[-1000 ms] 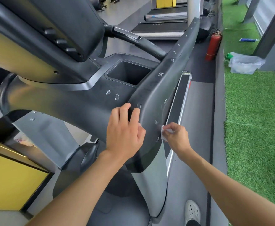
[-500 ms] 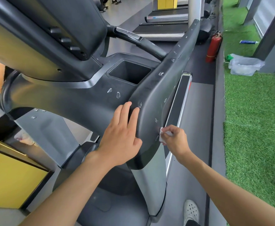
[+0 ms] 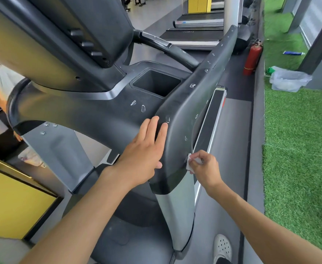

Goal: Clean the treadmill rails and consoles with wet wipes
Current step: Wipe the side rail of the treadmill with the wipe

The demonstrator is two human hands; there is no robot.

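Bright, even daylight here, strongest from the pale window panels (image 3: 311, 18) in the upper right corner, and the green turf (image 3: 297, 149) glows vividly. A soft sheen runs along the dark treadmill rail (image 3: 186, 115), and droplets on it catch small white glints. A warm yellow reflection washes the console (image 3: 13, 44) at upper left. Shadows are gentle, just a faint one under the left hand (image 3: 143, 149). The wet wipe (image 3: 189, 164) pinched in the right hand (image 3: 205, 168) is nearly blown out. Wide-angle bowing bends the rail, and the left edge smears soft.
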